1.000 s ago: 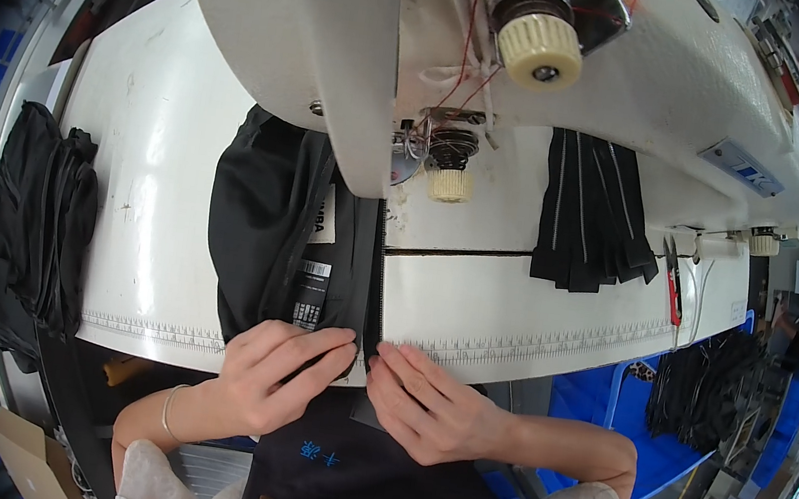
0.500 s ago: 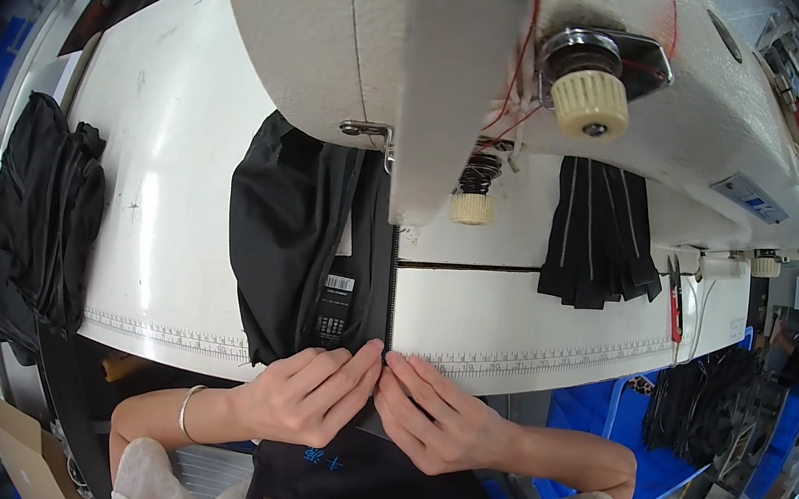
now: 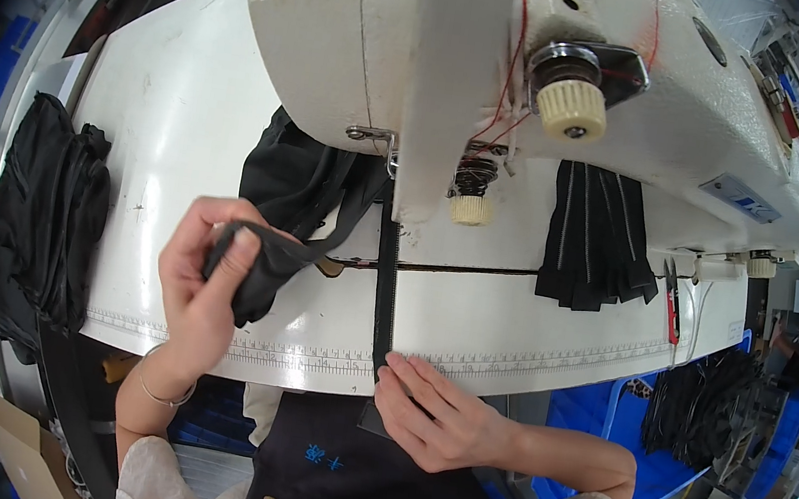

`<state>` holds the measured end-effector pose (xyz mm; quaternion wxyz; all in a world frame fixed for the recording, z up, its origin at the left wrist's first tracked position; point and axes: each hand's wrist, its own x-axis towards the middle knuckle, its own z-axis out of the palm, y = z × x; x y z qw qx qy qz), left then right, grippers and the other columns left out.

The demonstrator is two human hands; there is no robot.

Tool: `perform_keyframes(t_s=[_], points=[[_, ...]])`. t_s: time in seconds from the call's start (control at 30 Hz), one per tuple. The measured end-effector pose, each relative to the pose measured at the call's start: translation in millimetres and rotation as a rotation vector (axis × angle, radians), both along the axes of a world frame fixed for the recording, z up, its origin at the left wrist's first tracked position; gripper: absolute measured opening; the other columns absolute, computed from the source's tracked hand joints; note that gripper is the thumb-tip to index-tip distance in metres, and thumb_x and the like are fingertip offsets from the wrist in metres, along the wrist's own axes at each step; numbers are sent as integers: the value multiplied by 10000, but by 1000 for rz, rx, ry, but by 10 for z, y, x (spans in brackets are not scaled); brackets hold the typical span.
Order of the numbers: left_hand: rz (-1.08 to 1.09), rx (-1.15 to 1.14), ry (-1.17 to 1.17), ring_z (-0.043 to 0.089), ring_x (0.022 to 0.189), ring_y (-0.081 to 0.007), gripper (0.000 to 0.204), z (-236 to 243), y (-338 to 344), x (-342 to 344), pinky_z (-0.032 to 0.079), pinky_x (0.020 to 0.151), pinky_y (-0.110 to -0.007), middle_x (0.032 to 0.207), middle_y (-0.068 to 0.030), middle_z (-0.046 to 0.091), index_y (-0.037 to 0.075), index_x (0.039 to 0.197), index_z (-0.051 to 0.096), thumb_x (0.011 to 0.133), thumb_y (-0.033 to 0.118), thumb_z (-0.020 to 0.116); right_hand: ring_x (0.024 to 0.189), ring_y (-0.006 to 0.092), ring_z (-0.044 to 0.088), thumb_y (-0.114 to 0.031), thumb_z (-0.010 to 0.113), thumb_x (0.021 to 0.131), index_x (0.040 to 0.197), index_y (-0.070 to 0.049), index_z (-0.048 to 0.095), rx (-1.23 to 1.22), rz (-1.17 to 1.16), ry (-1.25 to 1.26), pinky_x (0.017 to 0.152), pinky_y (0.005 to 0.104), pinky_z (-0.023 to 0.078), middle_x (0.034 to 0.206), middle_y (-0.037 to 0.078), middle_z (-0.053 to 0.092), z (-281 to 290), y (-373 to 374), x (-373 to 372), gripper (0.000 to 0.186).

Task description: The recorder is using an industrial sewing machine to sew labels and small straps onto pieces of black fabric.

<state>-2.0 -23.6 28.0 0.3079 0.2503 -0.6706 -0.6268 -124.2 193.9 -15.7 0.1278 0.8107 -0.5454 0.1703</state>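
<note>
A piece of black fabric (image 3: 299,186) lies partly beneath the head of a white sewing machine (image 3: 320,47). Its near edge is lifted off the table and folded back, pinched between the thumb and fingers of my left hand (image 3: 204,279). From under the machine a narrow black zipper tape (image 3: 386,293) runs straight toward me. My right hand (image 3: 438,416) pinches the tape's near end at the table's front edge. The lifted fabric and the tape are apart in front of the machine. The needle area is hidden behind the machine's head.
Black strips (image 3: 597,240) lie right of the machine's head, with red-handled snips (image 3: 672,304) beside them. A heap of black fabric (image 3: 41,212) sits at the table's left end. A printed ruler (image 3: 506,362) follows the front edge. Blue bins (image 3: 582,471) stand below right.
My left hand has moved left and up, lifting the fabric's near edge away from the zipper tape. My right hand has stayed at the tape's end.
</note>
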Motion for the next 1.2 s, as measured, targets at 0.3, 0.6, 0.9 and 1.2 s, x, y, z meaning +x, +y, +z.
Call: perform_keyframes(t_s=[0.3,0.6,0.9,1.2], points=[[-170,-233,-136,420,605,-2,42,106,-58,98,330,541,-146,760,9,541,17,963,516,935,48,522,994,315,609,-162,540,770,927,49,630,-8,9,11,926,406,486,986,153,609,37,-6,-12,278],[47,-144,4,443,714,-24,83,6,-86,118,368,652,-161,842,-3,508,35,982,484,958,111,507,981,316,611,-183,536,749,909,49,629,-17,13,50,918,410,484,972,161,613,36,2,-19,297],[-14,91,87,420,728,-25,111,-63,-246,52,363,668,-165,825,37,416,69,951,472,938,145,551,958,303,612,-206,550,786,924,49,625,4,28,85,900,395,487,1011,165,609,79,-17,-18,300],[-15,-2,73,412,605,5,84,-60,-217,65,335,530,-151,764,36,483,56,952,486,948,124,535,785,187,511,-39,609,819,1093,-15,530,62,-142,-1282,724,293,450,1122,113,502,234,-1030,-277,286]])
